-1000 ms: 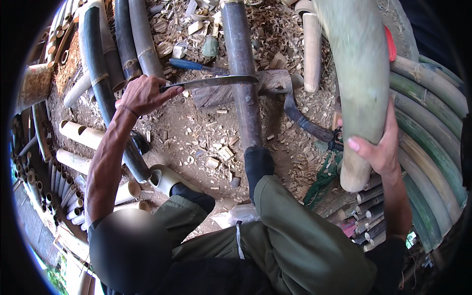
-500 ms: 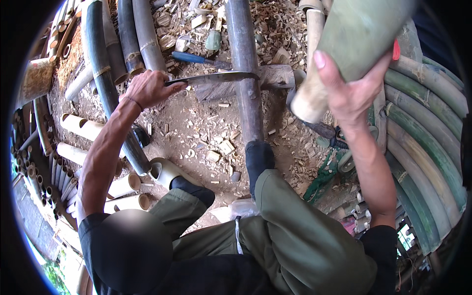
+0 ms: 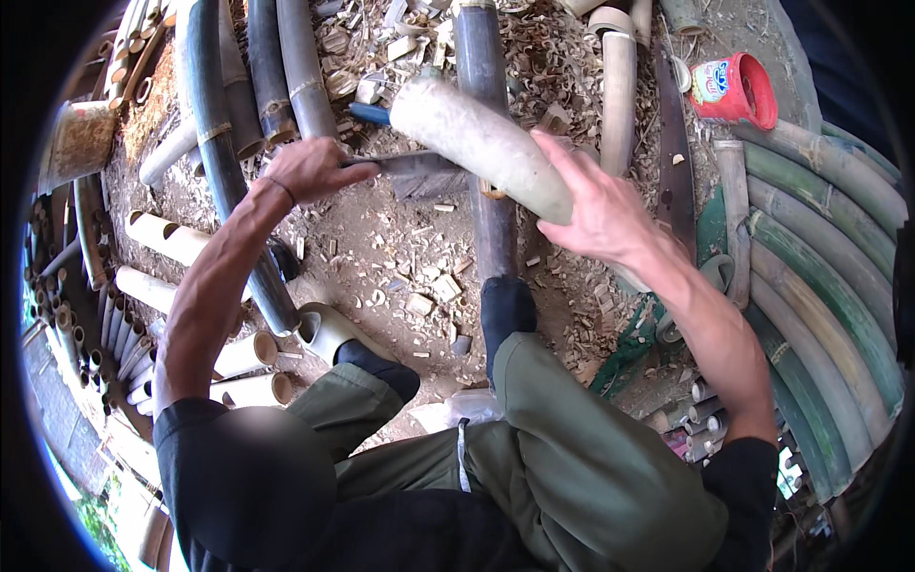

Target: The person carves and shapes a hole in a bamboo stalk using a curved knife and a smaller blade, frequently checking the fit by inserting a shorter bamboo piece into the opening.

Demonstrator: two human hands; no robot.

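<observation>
My left hand (image 3: 310, 173) is closed round the handle of a long knife (image 3: 415, 163), its blade lying across a dark bamboo pole (image 3: 481, 67). A thick, pale round club (image 3: 477, 138), wood or bamboo, is in my right hand (image 3: 605, 210), fingers wrapped about its near end. The club slants over the pole and hides the far part of the blade; whether it touches the blade I cannot tell. Beneath the pole lies a wooden block (image 3: 419, 187), mostly covered. My dark-socked foot (image 3: 506, 305) is at the pole's near end.
Dark bamboo poles (image 3: 205, 95) lie at left, with cut pale bamboo sections (image 3: 250, 355) near my other foot. Shavings (image 3: 548, 57) litter the ground. A red tub (image 3: 748, 91) stands far right, above a row of curved bamboo lengths (image 3: 810, 257). A blue handle (image 3: 369, 113) shows beside the club.
My right hand has swung the club down and leftward from the upper right, bringing it over the pole and blade. The left hand keeps its hold, shifted slightly right in view.
</observation>
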